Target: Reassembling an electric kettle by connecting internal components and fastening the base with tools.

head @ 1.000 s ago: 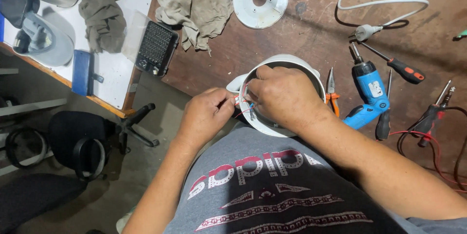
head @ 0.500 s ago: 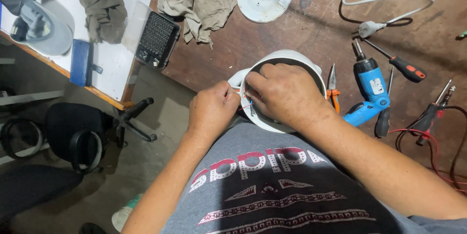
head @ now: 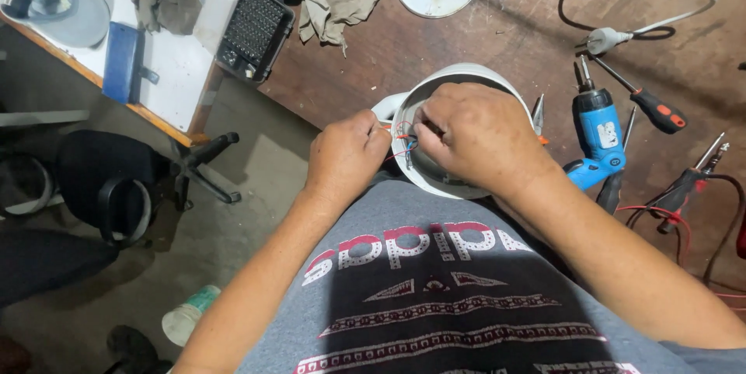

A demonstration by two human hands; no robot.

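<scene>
White round housing [head: 497, 78] mostly hidden beneath both hands, wires [head: 402, 141] barely visible.

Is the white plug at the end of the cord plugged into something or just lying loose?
Lying loose. The white plug rests on the brown table with bare prongs and no socket around it.

Bright even overhead light, soft shadows, sharp focus (edges slightly bowed)

The right hand [head: 478, 134] is covering most of the round white plastic housing [head: 466, 78]; the thin red wires [head: 400, 141] at the left hand's [head: 346, 158] fingertips are showing too small to trace.
</scene>
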